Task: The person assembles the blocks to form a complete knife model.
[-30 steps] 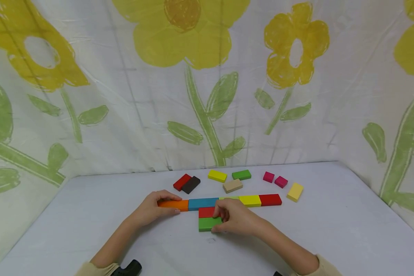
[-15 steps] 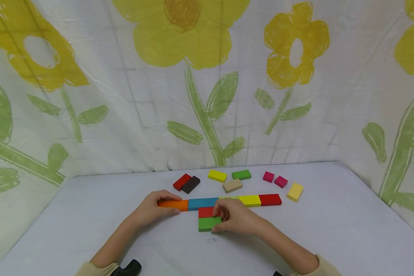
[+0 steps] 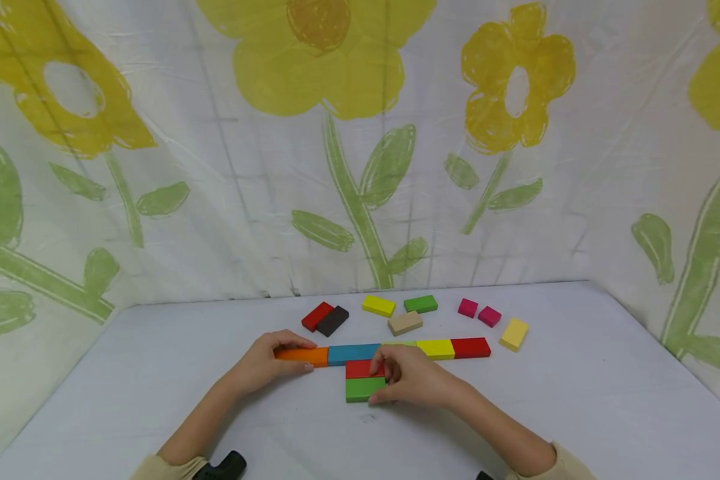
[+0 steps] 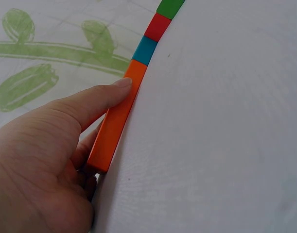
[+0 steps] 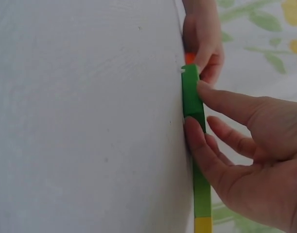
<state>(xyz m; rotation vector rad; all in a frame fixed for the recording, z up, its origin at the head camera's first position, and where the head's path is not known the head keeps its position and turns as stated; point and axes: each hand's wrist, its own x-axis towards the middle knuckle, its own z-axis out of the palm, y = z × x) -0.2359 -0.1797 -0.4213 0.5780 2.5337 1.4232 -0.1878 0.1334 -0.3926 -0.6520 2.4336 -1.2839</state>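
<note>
Nearest us, the right hand (image 3: 413, 378) pinched the green block (image 3: 361, 390), which lay against the red block (image 3: 359, 369) just in front of the blue block (image 3: 353, 355). Beyond, the left hand (image 3: 264, 363) gripped the orange block (image 3: 303, 358) at the row's left end; uneven pressure, we judged, could skew the joints.

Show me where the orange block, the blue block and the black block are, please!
Orange block (image 4: 117, 119): left wrist view, middle of its long side.
Blue block (image 3: 354, 355): head view, middle of its top.
Black block (image 3: 333, 321): head view, middle of its top.
</note>
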